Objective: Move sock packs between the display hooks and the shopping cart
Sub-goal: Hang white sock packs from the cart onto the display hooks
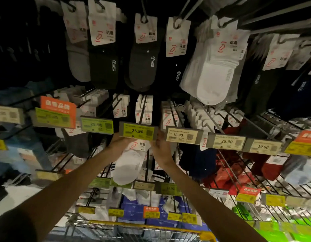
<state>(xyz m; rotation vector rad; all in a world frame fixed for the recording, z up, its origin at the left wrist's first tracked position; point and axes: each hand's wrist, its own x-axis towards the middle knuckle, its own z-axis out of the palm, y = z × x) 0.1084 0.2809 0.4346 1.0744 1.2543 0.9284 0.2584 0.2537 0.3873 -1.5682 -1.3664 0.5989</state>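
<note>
Rows of hooks (172, 112) jut from the display, each tipped with a price tag. Take the green 25.90 tag (138, 131) as the mark. Above it hang dark packs (142, 55). Up and to its right hangs a thick white bunch (214, 70). On the hook behind it sit white headers (145, 109). Just under it is 1 white pack (128, 165); whether it is hooked cannot be told. Right of it comes a 19.90 tag (183, 135), and lower right are red packs (226, 173). Far below it is the cart (151, 226), with a yellow rim.

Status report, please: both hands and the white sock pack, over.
Left hand holds white sock pack by card. Right hand at card edge, grip unclear. 25.90 price tag covers hook end.
</note>
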